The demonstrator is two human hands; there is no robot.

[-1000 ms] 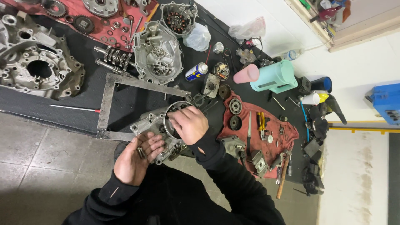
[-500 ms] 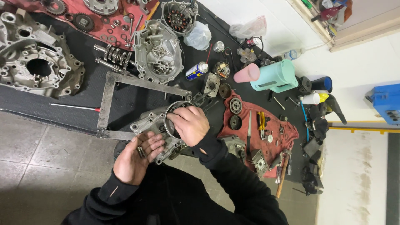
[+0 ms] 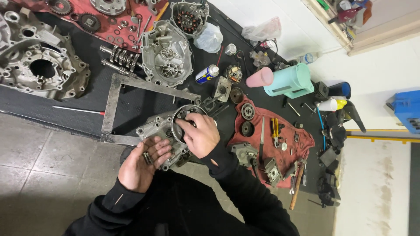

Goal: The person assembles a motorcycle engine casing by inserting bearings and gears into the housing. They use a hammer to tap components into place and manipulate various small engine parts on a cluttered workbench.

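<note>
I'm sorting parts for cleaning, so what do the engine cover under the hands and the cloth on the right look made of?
The engine cover looks like cast metal, probably aluminium: dull grey, matte, ribbed. The cloth looks like woven fabric: red, creased, stained dark in places.

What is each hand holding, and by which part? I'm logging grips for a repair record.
The left hand cups small dark metal parts in its palm; the right hand rests fingertips inside the grey cast-metal engine cover, gripping nothing visible.

Even, bright indoor light, soft shadows, sharp focus throughout, mild wide-angle bending at edges, no glare
</note>
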